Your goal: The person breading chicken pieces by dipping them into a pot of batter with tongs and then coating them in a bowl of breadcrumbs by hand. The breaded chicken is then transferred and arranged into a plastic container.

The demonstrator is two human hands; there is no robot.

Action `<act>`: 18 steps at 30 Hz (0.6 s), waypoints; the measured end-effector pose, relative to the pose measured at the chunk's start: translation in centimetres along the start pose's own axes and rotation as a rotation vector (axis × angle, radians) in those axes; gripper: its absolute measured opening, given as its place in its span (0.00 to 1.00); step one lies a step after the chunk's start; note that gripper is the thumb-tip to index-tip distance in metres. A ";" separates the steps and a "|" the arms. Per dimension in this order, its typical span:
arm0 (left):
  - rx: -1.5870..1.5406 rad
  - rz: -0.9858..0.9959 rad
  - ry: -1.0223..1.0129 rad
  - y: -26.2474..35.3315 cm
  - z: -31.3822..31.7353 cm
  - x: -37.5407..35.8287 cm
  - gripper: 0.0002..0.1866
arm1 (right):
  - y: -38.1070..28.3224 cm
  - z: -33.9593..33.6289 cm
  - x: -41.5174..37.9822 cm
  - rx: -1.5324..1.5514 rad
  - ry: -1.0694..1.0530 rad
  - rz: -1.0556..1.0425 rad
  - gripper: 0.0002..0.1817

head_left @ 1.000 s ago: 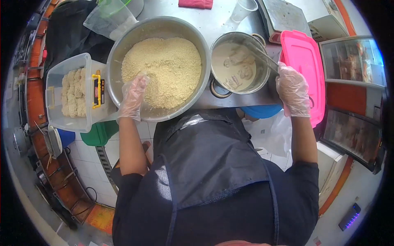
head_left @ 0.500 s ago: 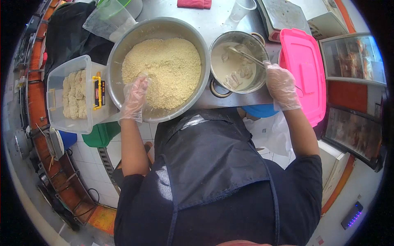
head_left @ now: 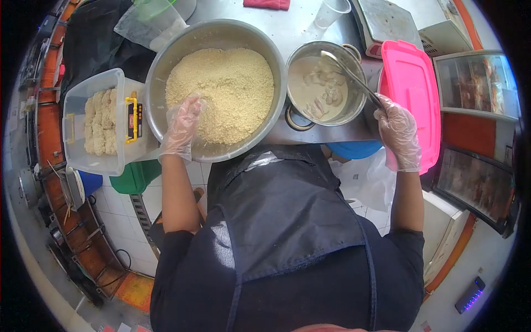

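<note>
My left hand (head_left: 183, 124), in a clear plastic glove, is at the near left of a large metal bowl (head_left: 157, 105). Its fingers are extended and touch or hover just above the pale crumbs (head_left: 227, 83) inside. My right hand (head_left: 397, 124), gloved too, is closed around the handle of a long metal spoon (head_left: 354, 77). The spoon's head rests over a metal pot (head_left: 362, 91) of whitish batter (head_left: 304, 91). Several pieces of what looks like raw meat (head_left: 329, 88) lie in the batter.
At left stands a clear plastic box (head_left: 72, 146) with crumb-coated pieces (head_left: 101, 122). A pink lid (head_left: 415, 83) leans at right, beside a scale (head_left: 390, 25). A clear cup (head_left: 332, 12) and red cloth (head_left: 266, 4) lie at the back. A green bin (head_left: 134, 177) is below.
My right hand has moved right and slightly down, drawing the spoon's handle with it; the spoon's head has tilted higher in the pot. My left hand has barely moved.
</note>
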State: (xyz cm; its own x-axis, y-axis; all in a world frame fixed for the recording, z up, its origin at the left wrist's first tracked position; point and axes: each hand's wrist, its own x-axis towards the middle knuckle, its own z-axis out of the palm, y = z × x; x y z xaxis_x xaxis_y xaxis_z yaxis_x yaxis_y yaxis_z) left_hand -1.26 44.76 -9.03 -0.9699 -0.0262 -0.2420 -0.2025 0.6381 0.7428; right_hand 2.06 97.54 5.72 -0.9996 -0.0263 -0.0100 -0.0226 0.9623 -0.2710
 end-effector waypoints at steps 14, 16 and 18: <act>0.109 -0.108 -0.300 4.7 -1.9 0.3 0.22 | -3.3 -0.6 -4.4 0.123 -0.091 -0.057 0.19; 0.219 0.051 -0.694 8.5 -1.0 -0.2 0.18 | -3.3 0.0 -5.0 0.104 -0.098 -0.063 0.20; 0.124 0.206 -0.982 10.3 0.8 -0.9 0.19 | -3.1 0.6 -5.1 0.104 -0.003 -0.060 0.20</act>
State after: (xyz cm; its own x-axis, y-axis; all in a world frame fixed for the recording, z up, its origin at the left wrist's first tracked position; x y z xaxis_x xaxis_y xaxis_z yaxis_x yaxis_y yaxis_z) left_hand -2.35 51.95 -1.69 -0.4325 0.7029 -0.5646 0.0256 0.6356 0.7716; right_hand 7.25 94.53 6.03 -0.9964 -0.0844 0.0062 -0.0807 0.9256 -0.3697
